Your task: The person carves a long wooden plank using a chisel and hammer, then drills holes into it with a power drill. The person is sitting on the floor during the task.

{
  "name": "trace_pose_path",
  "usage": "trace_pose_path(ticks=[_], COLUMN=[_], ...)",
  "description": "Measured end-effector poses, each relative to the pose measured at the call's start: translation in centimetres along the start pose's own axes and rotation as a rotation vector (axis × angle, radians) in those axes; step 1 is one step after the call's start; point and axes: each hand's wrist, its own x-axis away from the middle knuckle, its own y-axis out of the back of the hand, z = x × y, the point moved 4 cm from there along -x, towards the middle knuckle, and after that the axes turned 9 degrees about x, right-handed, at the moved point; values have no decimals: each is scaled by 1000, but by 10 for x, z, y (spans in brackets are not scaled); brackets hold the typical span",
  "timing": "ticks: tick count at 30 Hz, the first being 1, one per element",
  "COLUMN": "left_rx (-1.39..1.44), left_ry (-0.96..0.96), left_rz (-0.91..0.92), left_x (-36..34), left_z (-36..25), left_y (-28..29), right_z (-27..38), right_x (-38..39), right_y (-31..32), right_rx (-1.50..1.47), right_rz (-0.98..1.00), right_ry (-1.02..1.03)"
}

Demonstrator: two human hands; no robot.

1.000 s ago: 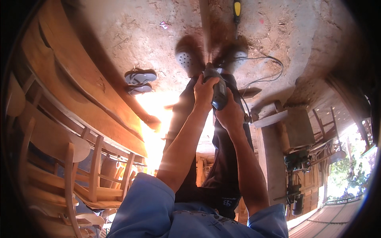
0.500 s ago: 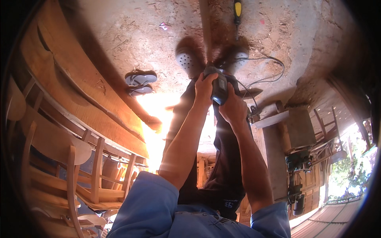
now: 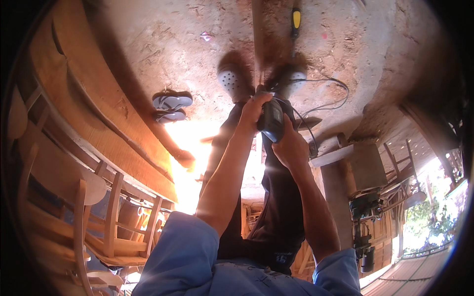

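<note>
Both my hands grip a dark corded power tool (image 3: 271, 121), held low between my legs; its exact kind is not clear. My left hand (image 3: 253, 109) wraps round the tool's far, left part. At the near right end, my right hand (image 3: 291, 145) is closed on it, with most of the grip hidden under the fingers. A long narrow wooden strip (image 3: 257, 42) runs away from the tool's far end, between my two shoes. The tool hides the strip's near end. A black cord (image 3: 340, 101) loops over the floor to the right.
A screwdriver (image 3: 296, 22) with a yellow and black handle lies beyond my right foot. Sandals (image 3: 173, 101) rest on the littered floor at left. Large wooden slabs (image 3: 113, 113) and wooden chairs (image 3: 113, 217) line the left; a bench (image 3: 336, 197) and machinery (image 3: 364, 212) stand right.
The tool has come slightly nearer my body, with both hands still on it. The whole view has shifted a little.
</note>
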Motion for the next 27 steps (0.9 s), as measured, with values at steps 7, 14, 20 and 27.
trace_pose_path(ticks=[7, 14, 20, 27], left_rx=[-74, -88, -47, -66], left_ry=[-124, -96, -88, -93], left_rz=[-23, -34, -38, -42], left_x=[64, 55, 53, 53], left_z=[10, 3, 5, 3], left_y=[-16, -16, -12, -14], right_z=[1, 1, 1, 3], right_x=[55, 49, 49, 48], right_y=[19, 9, 9, 12], right_rx=[-77, -87, -97, -94], right_rz=[-13, -44, -61, -48], right_ry=[48, 64, 67, 59])
